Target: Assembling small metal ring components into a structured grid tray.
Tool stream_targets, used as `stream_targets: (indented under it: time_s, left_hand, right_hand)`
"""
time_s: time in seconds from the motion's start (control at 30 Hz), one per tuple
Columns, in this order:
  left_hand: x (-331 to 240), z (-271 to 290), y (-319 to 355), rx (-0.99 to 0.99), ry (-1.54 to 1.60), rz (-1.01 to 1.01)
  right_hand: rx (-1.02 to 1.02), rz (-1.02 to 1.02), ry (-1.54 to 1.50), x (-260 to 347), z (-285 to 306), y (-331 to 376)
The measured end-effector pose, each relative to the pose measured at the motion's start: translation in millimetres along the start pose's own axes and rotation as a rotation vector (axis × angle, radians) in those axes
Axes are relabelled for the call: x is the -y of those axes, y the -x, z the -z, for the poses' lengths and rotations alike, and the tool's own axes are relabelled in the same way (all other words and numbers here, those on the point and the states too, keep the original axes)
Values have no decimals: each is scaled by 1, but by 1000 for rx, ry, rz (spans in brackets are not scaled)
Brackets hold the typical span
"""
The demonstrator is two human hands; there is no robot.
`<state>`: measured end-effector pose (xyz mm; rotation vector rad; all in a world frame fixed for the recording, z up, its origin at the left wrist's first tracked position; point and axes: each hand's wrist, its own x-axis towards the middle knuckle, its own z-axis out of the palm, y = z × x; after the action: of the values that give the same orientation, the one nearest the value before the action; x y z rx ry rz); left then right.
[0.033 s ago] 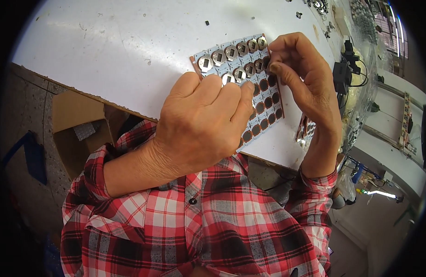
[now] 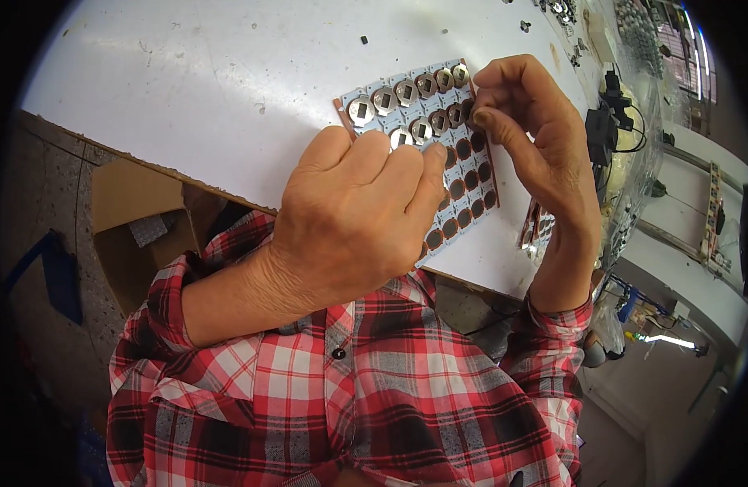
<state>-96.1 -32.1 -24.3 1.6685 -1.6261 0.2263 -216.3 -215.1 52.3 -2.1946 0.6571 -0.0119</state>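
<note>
A light-blue circuit board panel [image 2: 465, 169] lies tilted on the white table. Round silver metal clips [image 2: 384, 101], most with a dark square opening, fill its far row and sit along the second. Nearer rows show bare dark discs with copper-coloured rims. My left hand [image 2: 350, 203] is closed over the panel's left and near part, fingers curled down, most fingertips hidden. Its index tip touches the panel just below the second row. At the panel's right edge my right hand [image 2: 540, 134] bends thumb and forefinger toward the last clip of the second row; what they pinch, if anything, cannot be made out.
Another stack of panels [image 2: 539, 227] lies beside my right wrist. Loose small metal parts [image 2: 561, 12] are scattered at the far right, near black plugs [image 2: 605, 126] with cables. The table's front edge runs close to my body; an open cardboard box [image 2: 139, 231] stands below, left.
</note>
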Motion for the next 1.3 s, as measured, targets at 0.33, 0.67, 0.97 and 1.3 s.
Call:
stream_targets:
  time_s: [0.33, 0.67, 0.97, 1.3]
  left_hand:
    - [0, -1, 1, -13, 0, -8]
    - [-1, -1, 2, -13, -28, -24]
    - [-3, 3, -2, 21, -32, 4]
    - [-5, 2, -3, -2, -47, 18]
  right_hand:
    - [-514, 53, -290, -6, -39, 12]
    - [-511, 82, 47, -14, -42, 19]
    - [-463, 119, 12, -15, -40, 13]
    - [-392, 121, 106, -9, -25, 11]
